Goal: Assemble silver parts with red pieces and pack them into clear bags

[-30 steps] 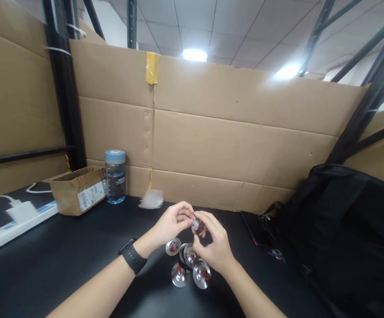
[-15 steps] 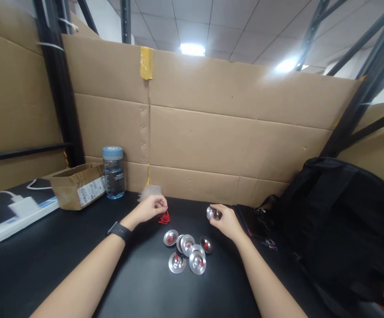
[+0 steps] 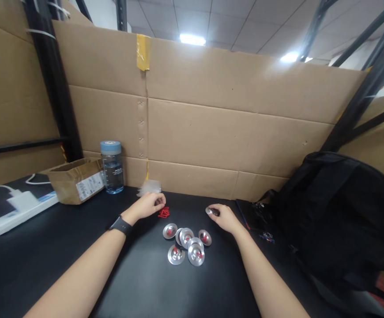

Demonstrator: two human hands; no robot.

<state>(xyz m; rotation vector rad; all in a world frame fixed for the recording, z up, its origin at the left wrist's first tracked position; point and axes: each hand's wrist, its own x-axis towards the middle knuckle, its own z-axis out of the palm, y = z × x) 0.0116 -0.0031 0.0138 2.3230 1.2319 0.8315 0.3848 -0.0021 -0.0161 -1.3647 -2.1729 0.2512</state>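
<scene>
We see the black counter point(image 3: 79, 247) first, with a black bag point(image 3: 337, 212) at the right. Our left hand point(image 3: 148, 205) rests on it, its grip loosely closed beside the red string point(image 3: 163, 213); our right hand point(image 3: 223, 217) has its grip closed on one small metal disc point(image 3: 211, 211). A cluster of discs point(image 3: 187, 245) lies between them, nearer us.

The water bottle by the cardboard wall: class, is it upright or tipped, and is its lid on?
Upright and capped. The water bottle stands on its base on the black table, blue lid on top.
</scene>
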